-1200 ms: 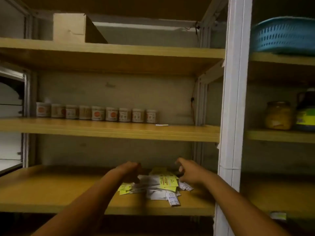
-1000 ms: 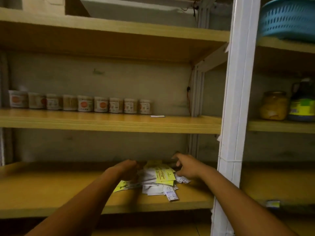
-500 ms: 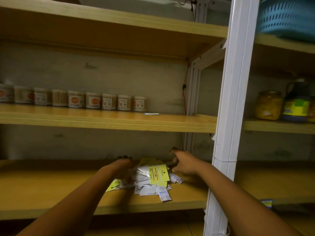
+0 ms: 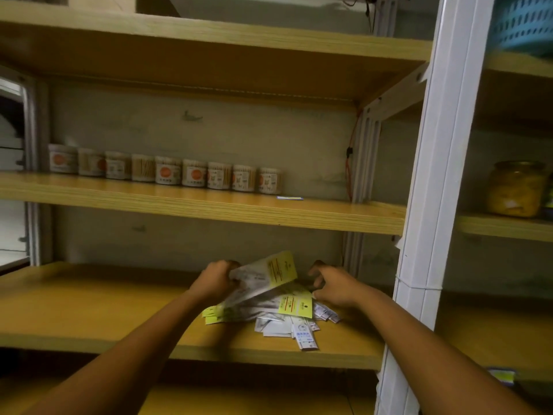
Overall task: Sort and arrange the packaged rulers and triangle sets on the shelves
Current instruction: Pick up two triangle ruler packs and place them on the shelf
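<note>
- Packet (image 4: pixel 264 278) gripped in the left hand (image 4: pixel 216 281): clear film with a yellow header card bearing red lines.
- Pile of packets (image 4: pixel 278 314) below and between the hands: yellow cards, white cards with blue print.
- Shelf board (image 4: pixel 89 307) under the hands: light wood grain.
- Jars (image 4: pixel 194 172) above the hands: white labels with orange circles.
- Upright post (image 4: pixel 431 181) right of the right hand (image 4: pixel 335 287): white.
- Basket (image 4: pixel 523 22) at upper right: blue, slotted.

Your lower shelf (image 4: pixel 89 319) carries a heap of packets (image 4: pixel 278 316) near its right end; the middle shelf (image 4: pixel 194 205) carries a jar row (image 4: pixel 164 172) far back.
</note>
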Demonstrator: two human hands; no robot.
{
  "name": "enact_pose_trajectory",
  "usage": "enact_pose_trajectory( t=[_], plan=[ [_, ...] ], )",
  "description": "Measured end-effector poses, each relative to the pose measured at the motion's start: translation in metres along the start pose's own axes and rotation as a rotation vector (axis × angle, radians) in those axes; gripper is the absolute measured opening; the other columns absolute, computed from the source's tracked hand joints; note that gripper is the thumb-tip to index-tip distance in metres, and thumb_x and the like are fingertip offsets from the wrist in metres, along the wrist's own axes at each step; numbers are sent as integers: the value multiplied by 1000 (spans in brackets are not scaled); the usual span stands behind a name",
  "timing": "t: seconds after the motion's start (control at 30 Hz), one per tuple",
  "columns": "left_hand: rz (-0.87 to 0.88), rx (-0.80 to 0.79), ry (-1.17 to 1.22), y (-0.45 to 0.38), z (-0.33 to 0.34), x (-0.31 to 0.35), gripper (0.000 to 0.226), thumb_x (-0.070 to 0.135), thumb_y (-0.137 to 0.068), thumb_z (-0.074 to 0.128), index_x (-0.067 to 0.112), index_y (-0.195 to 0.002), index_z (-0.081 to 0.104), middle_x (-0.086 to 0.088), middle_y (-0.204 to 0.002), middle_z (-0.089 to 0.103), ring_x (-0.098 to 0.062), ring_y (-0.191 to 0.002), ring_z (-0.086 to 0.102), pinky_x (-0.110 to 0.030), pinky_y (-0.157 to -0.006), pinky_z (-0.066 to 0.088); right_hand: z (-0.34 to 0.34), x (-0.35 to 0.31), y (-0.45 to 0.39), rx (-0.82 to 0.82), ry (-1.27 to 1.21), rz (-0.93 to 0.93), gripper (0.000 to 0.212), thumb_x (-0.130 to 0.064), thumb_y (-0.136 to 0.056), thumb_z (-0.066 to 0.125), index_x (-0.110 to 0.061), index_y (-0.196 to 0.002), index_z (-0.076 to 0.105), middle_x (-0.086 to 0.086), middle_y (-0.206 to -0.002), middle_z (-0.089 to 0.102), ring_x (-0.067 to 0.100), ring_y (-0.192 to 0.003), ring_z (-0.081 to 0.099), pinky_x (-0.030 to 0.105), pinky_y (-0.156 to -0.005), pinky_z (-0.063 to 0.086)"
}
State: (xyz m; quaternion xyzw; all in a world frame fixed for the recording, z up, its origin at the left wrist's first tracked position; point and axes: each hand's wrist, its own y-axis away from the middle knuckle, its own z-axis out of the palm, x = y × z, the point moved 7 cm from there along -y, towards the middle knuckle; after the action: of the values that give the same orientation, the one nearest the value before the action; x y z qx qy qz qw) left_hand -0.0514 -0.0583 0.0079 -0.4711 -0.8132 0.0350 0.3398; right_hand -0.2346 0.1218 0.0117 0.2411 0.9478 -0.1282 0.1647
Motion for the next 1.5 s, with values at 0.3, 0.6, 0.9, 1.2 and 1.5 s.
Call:
enact_pose_trajectory(
  t=[0.3, 0.6, 0.9, 1.2, 1.5],
  plan=[
    [-134, 57, 374, 28, -27, -26, 39, 11, -96, 54, 13, -135, 48, -10, -117, 56, -30, -101, 61, -49, -78, 58, 40, -8, -16, -125, 6, 40, 54, -34, -86, 72, -16, -132, 53, 3, -133, 56, 18, -119, 54, 31, -100, 45],
    [-112, 144, 469, 40, -48, -37, 36, 16, -94, 58, 14, -129, 52, -8, -110, 62, -26, -93, 66, -46, -67, 60, 53, -13, -22, -124, 7, 83, 60, -33, -77, 80, -17, -129, 57, 3, -128, 58, 19, -114, 56, 35, -98, 49],
    [-73, 257, 486, 36, -56, -46, 32, 20, -84, 72, 15, -114, 62, -3, -103, 67, -19, -86, 68, -34, -51, 58, 50, -21, -26, -2, -91, 76, 29, -15, -76, 80, -17, -101, 66, -2, -107, 61, 12, -101, 57, 25, -76, 52],
    [-107, 265, 586, 36, -36, -77, 36, 19, -81, 74, 19, -114, 61, 0, -103, 69, -12, -88, 69, -33, -68, 61, 40, -19, -18, 290, -285, 102, 10, -8, -88, 62, -16, -86, 57, -2, -78, 60, 14, -69, 57, 16, -50, 38],
    [-104, 269, 746, 47, -29, -63, 40, 0, -88, 61, 26, -118, 58, -5, -113, 66, -20, -99, 67, -37, -78, 58, 26, -23, 22, 348, -431, 98, 29, -6, -80, 73, -19, -103, 60, -7, -95, 61, 0, -76, 56, 11, -54, 42]
  ],
)
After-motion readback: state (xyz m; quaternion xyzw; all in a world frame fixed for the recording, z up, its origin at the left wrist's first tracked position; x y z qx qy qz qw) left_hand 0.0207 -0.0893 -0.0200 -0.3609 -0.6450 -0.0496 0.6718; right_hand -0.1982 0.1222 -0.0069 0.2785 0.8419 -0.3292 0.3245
